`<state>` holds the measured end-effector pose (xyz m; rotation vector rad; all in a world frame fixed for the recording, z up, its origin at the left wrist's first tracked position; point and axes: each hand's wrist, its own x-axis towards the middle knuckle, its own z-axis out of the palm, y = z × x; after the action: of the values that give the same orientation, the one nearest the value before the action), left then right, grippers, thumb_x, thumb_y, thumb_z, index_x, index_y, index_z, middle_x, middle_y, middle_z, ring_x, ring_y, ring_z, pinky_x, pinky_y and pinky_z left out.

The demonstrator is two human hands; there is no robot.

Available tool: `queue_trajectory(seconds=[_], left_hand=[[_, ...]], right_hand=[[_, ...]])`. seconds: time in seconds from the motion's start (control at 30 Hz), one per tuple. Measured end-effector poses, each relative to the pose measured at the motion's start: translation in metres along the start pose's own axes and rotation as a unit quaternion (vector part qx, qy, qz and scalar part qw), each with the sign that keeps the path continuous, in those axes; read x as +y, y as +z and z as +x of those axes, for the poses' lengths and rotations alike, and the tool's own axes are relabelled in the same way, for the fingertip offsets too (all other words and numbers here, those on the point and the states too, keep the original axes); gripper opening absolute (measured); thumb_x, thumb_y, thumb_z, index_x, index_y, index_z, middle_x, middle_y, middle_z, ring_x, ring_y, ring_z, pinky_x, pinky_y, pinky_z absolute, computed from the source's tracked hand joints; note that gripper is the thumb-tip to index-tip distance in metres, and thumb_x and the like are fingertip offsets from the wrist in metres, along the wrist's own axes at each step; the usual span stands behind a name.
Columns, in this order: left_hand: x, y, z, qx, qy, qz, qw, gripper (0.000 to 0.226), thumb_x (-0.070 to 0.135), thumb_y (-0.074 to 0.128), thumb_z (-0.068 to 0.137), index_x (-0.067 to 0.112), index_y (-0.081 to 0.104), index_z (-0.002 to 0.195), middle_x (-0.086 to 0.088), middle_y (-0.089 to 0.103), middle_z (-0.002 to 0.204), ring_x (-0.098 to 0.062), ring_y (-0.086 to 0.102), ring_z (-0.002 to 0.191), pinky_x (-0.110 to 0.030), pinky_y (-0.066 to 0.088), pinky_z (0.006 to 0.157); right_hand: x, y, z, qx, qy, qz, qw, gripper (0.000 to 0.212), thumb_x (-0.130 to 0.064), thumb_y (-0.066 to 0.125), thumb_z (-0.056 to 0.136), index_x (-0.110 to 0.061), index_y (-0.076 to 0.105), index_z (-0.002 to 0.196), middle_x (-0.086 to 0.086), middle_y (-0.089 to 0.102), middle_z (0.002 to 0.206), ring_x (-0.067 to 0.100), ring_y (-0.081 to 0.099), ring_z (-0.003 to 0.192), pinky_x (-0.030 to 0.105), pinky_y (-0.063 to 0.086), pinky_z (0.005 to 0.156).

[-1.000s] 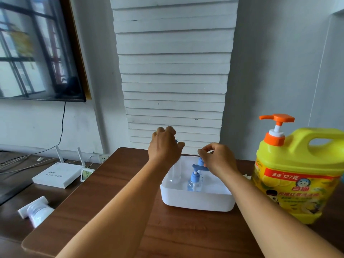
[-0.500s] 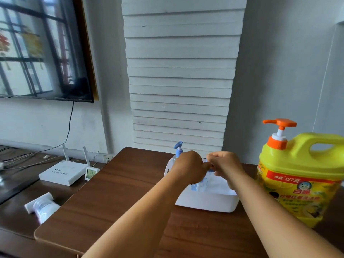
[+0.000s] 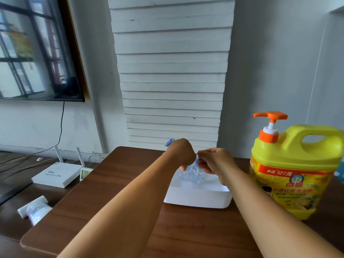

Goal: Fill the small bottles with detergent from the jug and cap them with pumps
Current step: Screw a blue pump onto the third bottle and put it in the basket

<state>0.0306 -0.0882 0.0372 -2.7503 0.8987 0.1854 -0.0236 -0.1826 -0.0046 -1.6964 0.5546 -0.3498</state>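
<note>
A single head-worn wide-angle camera is looking forward and slightly down, taking in the nearby brown table (image 3: 104, 192) and the white wall (image 3: 270, 71) close behind it.

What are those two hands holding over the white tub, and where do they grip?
Left hand holds a pump bottle, apparently near its top; right hand pinches another bottle's blue pump.

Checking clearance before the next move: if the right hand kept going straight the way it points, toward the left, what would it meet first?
Almost at once the left hand: the right hand, pinching a blue pump over the white tub, has its fingertips right beside it. Depth is unclear, so they may already touch.
</note>
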Motion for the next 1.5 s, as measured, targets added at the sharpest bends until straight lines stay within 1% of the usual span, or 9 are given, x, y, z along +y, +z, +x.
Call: queue_trajectory(seconds=[0.17,0.33,0.47,0.57,0.73,0.87,1.1,1.23,1.5], left_hand=[[-0.001,-0.005,0.009,-0.031,0.034,0.087,0.995,0.027,0.014,0.050,0.091,0.011,0.062,0.115,0.003,0.039,0.065,-0.012,0.034,0.056,-0.025,0.043,0.064],[0.001,-0.005,0.014,-0.021,0.023,0.108,0.994,0.020,0.012,0.049,0.088,0.015,0.067,0.097,0.003,0.042,0.063,-0.022,0.051,0.075,-0.038,0.050,0.091],[-0.002,-0.005,0.014,0.013,0.006,0.037,0.999,0.025,0.012,0.049,0.088,0.016,0.069,0.103,0.004,0.055,0.071,-0.022,0.057,0.085,-0.033,0.049,0.087],[-0.003,-0.002,0.014,0.040,-0.025,-0.016,0.999,0.020,0.008,0.051,0.084,0.010,0.061,0.068,0.000,0.072,0.090,-0.021,0.060,0.084,-0.031,0.050,0.086],[-0.007,0.007,0.014,0.106,-0.058,-0.179,0.976,0.029,0.010,0.055,0.083,0.013,0.043,0.056,0.002,0.054,0.054,-0.019,0.053,0.066,-0.022,0.039,0.048],[-0.008,0.011,0.008,0.149,-0.075,-0.263,0.950,0.034,0.023,0.052,0.088,0.012,0.043,0.057,-0.003,0.048,0.056,-0.025,0.055,0.071,-0.027,0.042,0.060],[-0.017,0.000,-0.021,0.291,-0.073,-0.338,0.892,0.026,0.021,0.040,0.094,0.006,0.058,0.082,-0.015,0.065,0.090,-0.034,0.062,0.088,-0.030,0.040,0.066],[-0.027,0.018,-0.038,0.374,-0.086,-0.444,0.810,0.028,0.020,0.040,0.094,0.017,0.060,0.114,-0.006,0.063,0.110,-0.023,0.058,0.094,-0.026,0.038,0.075],[-0.021,0.085,-0.056,0.338,-0.170,-0.540,0.752,0.027,0.013,0.049,0.089,0.010,0.049,0.116,-0.010,0.051,0.117,-0.023,0.044,0.111,-0.026,0.033,0.083]], right_hand=[[0.001,0.004,0.010,0.009,0.015,0.026,0.999,0.014,-0.013,0.059,0.082,-0.011,0.061,0.068,0.007,0.064,0.064,0.014,0.060,0.052,0.019,0.046,0.046],[0.004,0.008,0.017,0.029,0.031,0.059,0.997,0.014,-0.012,0.057,0.083,-0.011,0.061,0.069,0.005,0.063,0.063,0.015,0.061,0.053,0.021,0.048,0.051],[0.002,0.010,0.020,0.029,0.040,0.056,0.997,0.019,-0.015,0.056,0.084,-0.010,0.059,0.066,0.005,0.062,0.062,0.015,0.061,0.051,0.025,0.049,0.056],[0.001,0.011,0.021,0.028,0.041,0.050,0.997,0.025,-0.014,0.054,0.081,-0.011,0.053,0.056,0.006,0.063,0.061,0.015,0.060,0.049,0.025,0.049,0.057],[-0.001,0.008,0.014,0.024,0.019,0.011,0.999,0.023,-0.011,0.047,0.078,-0.010,0.053,0.056,0.008,0.063,0.063,0.016,0.054,0.045,0.023,0.042,0.051],[0.001,0.001,0.008,0.052,-0.032,-0.064,0.996,0.034,-0.019,0.043,0.086,-0.012,0.052,0.054,0.010,0.060,0.065,0.024,0.053,0.061,0.032,0.039,0.061],[0.001,-0.004,-0.013,0.133,-0.091,-0.242,0.957,0.033,-0.015,0.030,0.095,-0.001,0.059,0.102,0.020,0.061,0.110,0.033,0.054,0.096,0.033,0.040,0.080],[0.011,-0.007,-0.023,0.138,-0.038,-0.230,0.963,0.047,-0.009,0.038,0.089,-0.016,0.041,0.136,0.010,0.043,0.142,0.032,0.044,0.126,0.039,0.042,0.100],[0.014,-0.008,-0.052,0.164,-0.010,-0.213,0.963,0.056,-0.001,0.042,0.089,-0.016,0.030,0.141,0.010,0.042,0.143,0.032,0.043,0.127,0.036,0.041,0.097]])
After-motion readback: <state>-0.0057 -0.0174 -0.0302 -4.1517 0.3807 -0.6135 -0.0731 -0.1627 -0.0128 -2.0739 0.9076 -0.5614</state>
